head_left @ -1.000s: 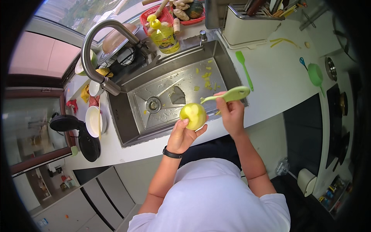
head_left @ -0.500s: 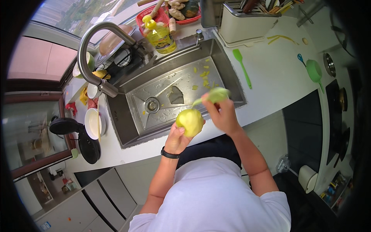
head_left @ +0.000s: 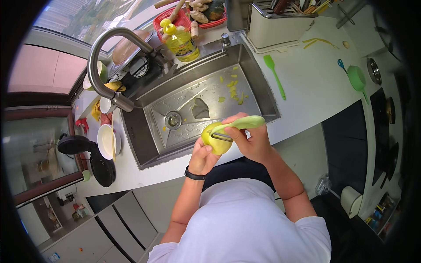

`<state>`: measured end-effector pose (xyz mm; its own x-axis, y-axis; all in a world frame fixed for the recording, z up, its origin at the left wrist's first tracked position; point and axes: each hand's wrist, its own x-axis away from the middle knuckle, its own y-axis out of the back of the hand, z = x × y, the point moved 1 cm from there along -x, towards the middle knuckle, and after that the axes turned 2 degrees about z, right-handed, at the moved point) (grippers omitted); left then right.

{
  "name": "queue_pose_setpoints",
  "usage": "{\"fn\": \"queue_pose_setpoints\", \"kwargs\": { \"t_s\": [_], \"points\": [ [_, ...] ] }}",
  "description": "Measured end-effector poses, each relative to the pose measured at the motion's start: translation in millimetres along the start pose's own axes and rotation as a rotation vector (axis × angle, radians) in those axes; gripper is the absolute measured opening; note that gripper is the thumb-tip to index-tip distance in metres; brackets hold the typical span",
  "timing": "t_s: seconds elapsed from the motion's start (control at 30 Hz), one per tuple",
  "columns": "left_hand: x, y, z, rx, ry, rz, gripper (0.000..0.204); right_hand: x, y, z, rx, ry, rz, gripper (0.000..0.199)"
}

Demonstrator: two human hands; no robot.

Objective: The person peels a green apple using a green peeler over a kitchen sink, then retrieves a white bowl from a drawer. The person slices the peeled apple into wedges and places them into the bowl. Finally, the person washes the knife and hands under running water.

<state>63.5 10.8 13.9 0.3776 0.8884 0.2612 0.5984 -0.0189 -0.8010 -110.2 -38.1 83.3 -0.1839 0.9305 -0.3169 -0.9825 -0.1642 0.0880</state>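
My left hand (head_left: 202,158) cups the yellow-green fruit (head_left: 215,139) from below, its grip closed around the underside, and holds it over the near rim of the sink (head_left: 144,131). My right hand (head_left: 251,141) is clenched on the pale green peeler (head_left: 239,125). A second ago the peeler's handle pointed out past the fruit to my right; now I have swung it in, and the blade lies flat on the top of the fruit, just beside my left thumb. I judge that a fresh stroke is starting, and that more skin has yet to come off. Peelings (head_left: 232,85) lie scattered in the basin, beyond my grip. My fingers hide the fruit's underside, so I cannot tell how much is bare. The blade edge is too small to make out.
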Motion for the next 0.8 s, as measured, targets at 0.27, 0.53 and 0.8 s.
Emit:
{"fn": "queue_pose_setpoints", "kwargs": {
  "t_s": [0.27,0.53,0.8],
  "points": [
    [5,1,0,0.016,-0.025,0.196,0.089,9,9,-65,0.327,-0.279,-0.098,0.013],
    [0,-3,3,0.223,0.031,0.084,0.09,10,18,-57,-0.09,-0.435,-0.31,0.018],
    [-7,-4,16,0.523,0.041,0.254,0.086,1,-7,7,-0.328,-0.224,-0.175,0.016]
  ]
}}
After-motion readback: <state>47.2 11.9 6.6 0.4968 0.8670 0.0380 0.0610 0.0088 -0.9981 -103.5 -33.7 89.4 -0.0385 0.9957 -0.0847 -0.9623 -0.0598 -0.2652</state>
